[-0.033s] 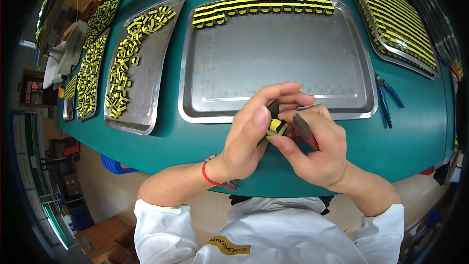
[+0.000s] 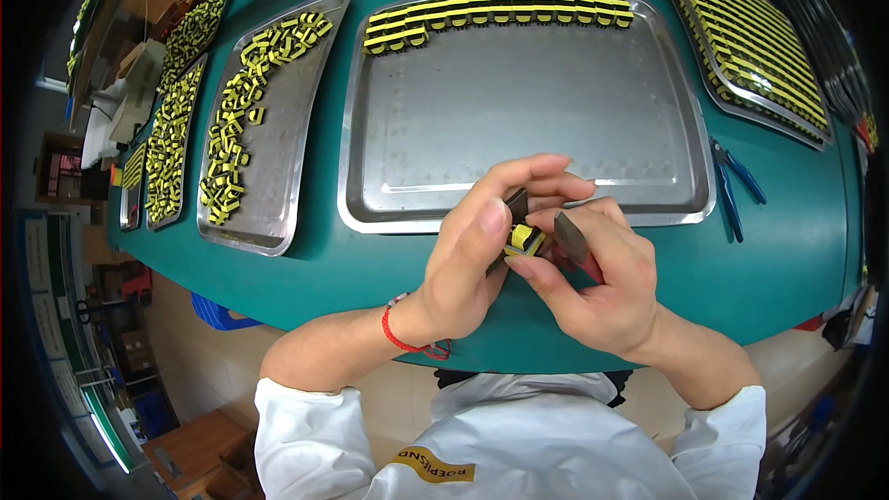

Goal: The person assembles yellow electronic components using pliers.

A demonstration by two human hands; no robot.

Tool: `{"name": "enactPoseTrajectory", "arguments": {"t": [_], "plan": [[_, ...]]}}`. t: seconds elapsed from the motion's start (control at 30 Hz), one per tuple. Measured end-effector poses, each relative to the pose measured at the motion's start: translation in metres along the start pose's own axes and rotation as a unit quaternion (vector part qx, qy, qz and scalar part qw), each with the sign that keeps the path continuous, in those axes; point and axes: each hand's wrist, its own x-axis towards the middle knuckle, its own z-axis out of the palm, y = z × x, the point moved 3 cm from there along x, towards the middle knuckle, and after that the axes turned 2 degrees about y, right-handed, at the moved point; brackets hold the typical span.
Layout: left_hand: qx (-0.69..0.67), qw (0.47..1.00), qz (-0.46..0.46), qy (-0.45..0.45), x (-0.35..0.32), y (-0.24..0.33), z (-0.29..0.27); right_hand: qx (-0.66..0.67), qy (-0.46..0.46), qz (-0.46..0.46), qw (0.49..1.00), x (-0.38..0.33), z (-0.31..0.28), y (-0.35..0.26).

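Just past the table's near edge, both my hands are closed around a small yellow-and-black transformer (image 2: 524, 239). My left hand (image 2: 468, 255) grips it from the left, its thumb up and its fingers curled behind. Against it press the thumb and forefinger of my right hand (image 2: 607, 282). That same hand also clasps a red-handled tool (image 2: 571, 237) with a broad dark metal head; its kind is partly hidden by the fingers. A dark flat piece (image 2: 517, 206) shows between my left thumb and fingers, and what it belongs to cannot be made out.
Ahead lies a large metal tray (image 2: 519, 120) with rows of transformers (image 2: 500, 11) along its far side. Trays of loose transformers (image 2: 227, 153) stand to the left. A tray with packed rows (image 2: 755, 51) is at the far right, near blue-handled pliers (image 2: 732, 185) on the green table (image 2: 796, 250).
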Motion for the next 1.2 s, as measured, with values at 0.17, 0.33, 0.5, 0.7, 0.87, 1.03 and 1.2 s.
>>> {"name": "enactPoseTrajectory", "arguments": {"t": [0.17,0.33,0.5,0.7,0.87,1.03,1.2], "plan": [[0.010,1.000,0.003,0.008,0.001,-0.003,0.001,0.003,-0.001,-0.008,1.000,-0.001,0.002,0.001],[-0.084,0.993,-0.077,0.031,0.003,0.003,0.004,0.052,0.029,0.007,0.998,0.001,0.003,0.005],[-0.258,0.952,-0.133,0.101,0.006,0.006,-0.005,0.117,-0.009,0.085,0.989,-0.001,-0.003,0.007],[-0.245,0.947,-0.159,0.135,0.006,0.006,-0.008,0.124,0.000,0.113,0.986,-0.001,0.000,0.009],[-0.246,0.944,-0.166,0.142,0.006,0.008,-0.009,0.129,0.006,0.116,0.985,-0.002,0.002,0.014],[-0.255,0.943,-0.158,0.142,0.007,0.009,-0.008,0.127,0.021,0.091,0.987,-0.003,0.003,0.014],[-0.240,0.949,-0.151,0.135,0.007,0.006,-0.003,-0.046,-0.011,-0.065,0.997,0.007,-0.004,0.005]]}}
